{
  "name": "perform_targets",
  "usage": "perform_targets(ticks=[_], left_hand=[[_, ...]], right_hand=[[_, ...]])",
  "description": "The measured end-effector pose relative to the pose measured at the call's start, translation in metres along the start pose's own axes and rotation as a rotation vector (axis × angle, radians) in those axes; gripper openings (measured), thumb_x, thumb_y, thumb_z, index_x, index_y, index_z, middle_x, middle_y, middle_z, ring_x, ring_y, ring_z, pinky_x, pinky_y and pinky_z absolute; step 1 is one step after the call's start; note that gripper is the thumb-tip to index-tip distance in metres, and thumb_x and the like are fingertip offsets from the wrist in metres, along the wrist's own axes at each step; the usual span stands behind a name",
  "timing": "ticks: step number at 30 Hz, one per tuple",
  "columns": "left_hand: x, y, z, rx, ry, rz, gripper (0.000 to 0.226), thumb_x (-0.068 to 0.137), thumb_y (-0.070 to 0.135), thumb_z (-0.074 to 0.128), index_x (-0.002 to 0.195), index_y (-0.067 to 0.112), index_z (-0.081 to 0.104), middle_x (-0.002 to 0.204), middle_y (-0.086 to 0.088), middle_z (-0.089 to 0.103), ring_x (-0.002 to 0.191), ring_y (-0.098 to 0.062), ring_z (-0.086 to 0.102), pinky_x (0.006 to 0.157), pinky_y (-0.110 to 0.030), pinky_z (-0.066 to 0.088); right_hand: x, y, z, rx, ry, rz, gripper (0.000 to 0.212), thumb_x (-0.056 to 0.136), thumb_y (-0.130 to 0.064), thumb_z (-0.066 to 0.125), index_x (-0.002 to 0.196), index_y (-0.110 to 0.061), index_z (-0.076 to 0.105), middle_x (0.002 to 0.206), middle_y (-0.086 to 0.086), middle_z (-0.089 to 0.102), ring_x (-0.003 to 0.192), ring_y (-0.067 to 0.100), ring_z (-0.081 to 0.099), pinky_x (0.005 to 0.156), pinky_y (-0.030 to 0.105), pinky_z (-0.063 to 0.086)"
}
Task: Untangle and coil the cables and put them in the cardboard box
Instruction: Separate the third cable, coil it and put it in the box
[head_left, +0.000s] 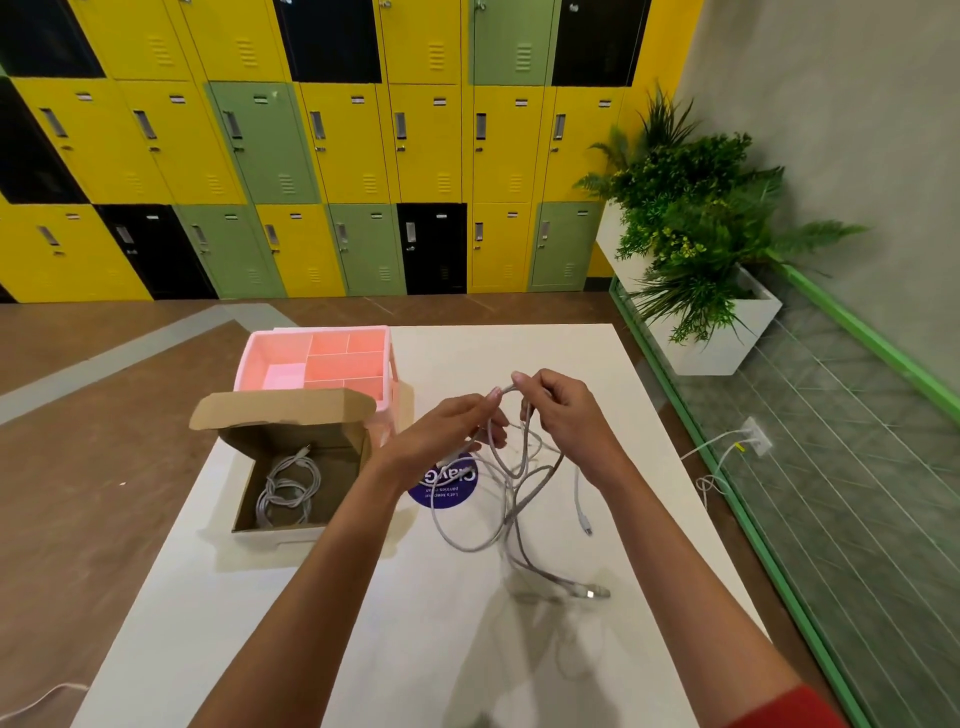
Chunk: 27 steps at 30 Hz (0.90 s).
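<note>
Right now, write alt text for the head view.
The left hand and right hand pinch a tangled cable above a white table, its ends trailing on it. To their left an open box holds a coiled cable, a pink tray behind it.

The white tabletop (363, 649) carries an open cardboard box (270, 535) at its left edge, a pink divided tray (249, 358) just behind it at the far edge, a round purple sticker (441, 493) mid-tabletop, and the grey cable (467, 545) with its lower loops lying beside the sticker.
</note>
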<state>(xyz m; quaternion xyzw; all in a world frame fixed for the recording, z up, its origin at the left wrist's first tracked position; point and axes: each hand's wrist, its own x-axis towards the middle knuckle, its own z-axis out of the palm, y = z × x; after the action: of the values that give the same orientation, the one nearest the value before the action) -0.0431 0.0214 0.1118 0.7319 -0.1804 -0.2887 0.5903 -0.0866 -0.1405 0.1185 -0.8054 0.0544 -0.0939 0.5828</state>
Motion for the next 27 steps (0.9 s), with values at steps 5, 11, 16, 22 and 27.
perform_targets(ticks=[5,11,16,22,27], left_hand=[[0.009,-0.005,0.011,0.123,0.179,-0.016,0.045,0.095,0.053,0.039,0.104,0.015,0.059,0.11,0.0,0.058,0.111,-0.019,0.051,0.096,-0.035,0.04],[0.012,-0.006,0.021,0.107,0.212,0.001,0.052,0.099,0.052,0.03,0.116,0.008,0.053,0.118,-0.004,0.055,0.111,-0.018,0.053,0.094,-0.032,0.038],[0.009,-0.006,0.021,-0.242,0.145,-0.006,0.03,0.101,0.036,0.038,0.1,0.007,0.047,0.09,-0.008,0.06,0.093,-0.028,0.069,0.091,-0.043,0.053],[0.009,-0.006,0.015,-0.243,0.202,0.036,0.023,0.103,0.019,0.038,0.085,0.008,0.046,0.068,-0.003,0.047,0.071,-0.021,0.061,0.074,-0.032,0.056],[0.007,-0.005,0.011,-0.19,0.204,0.064,0.025,0.103,0.017,0.037,0.082,0.009,0.048,0.065,0.0,0.043,0.06,-0.011,0.047,0.061,-0.024,0.05]], right_hand=[[-0.001,0.0,0.003,-0.054,0.068,-0.012,0.04,0.095,-0.034,0.055,0.075,0.0,0.058,0.044,-0.017,0.049,0.045,0.001,0.042,0.053,0.016,0.032],[0.0,0.0,0.004,-0.042,0.104,-0.023,0.038,0.095,-0.034,0.055,0.075,-0.002,0.058,0.043,-0.018,0.049,0.045,0.0,0.043,0.051,0.015,0.032],[0.001,0.002,0.003,-0.076,0.081,-0.038,0.04,0.094,-0.034,0.057,0.075,0.001,0.059,0.043,-0.019,0.049,0.046,0.0,0.046,0.051,0.012,0.033],[0.002,0.007,0.003,-0.143,0.064,-0.088,0.038,0.093,-0.036,0.057,0.078,-0.001,0.059,0.066,0.001,0.061,0.057,-0.001,0.054,0.056,0.009,0.039],[0.0,0.009,-0.003,-0.095,0.024,-0.061,0.032,0.092,-0.037,0.059,0.086,-0.006,0.064,0.072,0.002,0.064,0.059,-0.001,0.056,0.06,0.014,0.043]])
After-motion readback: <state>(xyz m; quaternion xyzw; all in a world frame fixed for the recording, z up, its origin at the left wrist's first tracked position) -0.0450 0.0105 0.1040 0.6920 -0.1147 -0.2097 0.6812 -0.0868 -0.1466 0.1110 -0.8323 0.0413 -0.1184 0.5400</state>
